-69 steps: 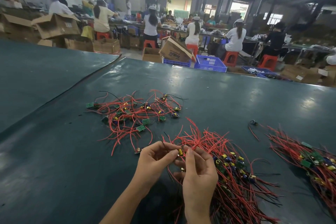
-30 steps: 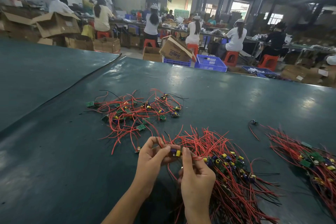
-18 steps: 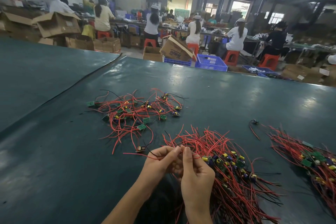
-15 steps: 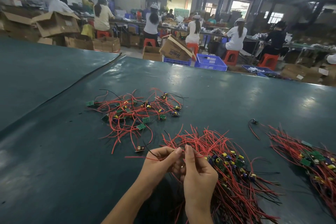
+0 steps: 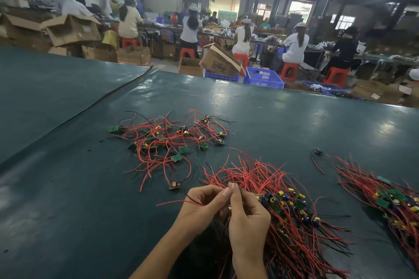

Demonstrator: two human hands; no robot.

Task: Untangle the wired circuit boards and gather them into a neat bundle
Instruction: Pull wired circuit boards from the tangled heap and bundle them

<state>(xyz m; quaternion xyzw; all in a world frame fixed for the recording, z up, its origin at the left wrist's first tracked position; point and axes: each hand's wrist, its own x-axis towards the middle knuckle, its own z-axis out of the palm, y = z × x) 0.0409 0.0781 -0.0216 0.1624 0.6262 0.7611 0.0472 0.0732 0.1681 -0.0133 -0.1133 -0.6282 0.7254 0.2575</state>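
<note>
Wired circuit boards (image 5: 281, 206): three piles on the green table (image 5: 68, 210).
Left hand (image 5: 201, 206): pinches a red wire (image 5: 172, 202).
Right hand (image 5: 247, 217): pinches the middle pile's wires.
Box (image 5: 221, 62) behind the table: says "Tempo".

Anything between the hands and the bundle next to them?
Nothing visible. The left hand and right hand pinch wires at the edge of the bundle; the tangled pile lies farther off, to the left.

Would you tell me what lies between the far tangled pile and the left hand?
A single small circuit board with its wires, shown in the head view.
</note>
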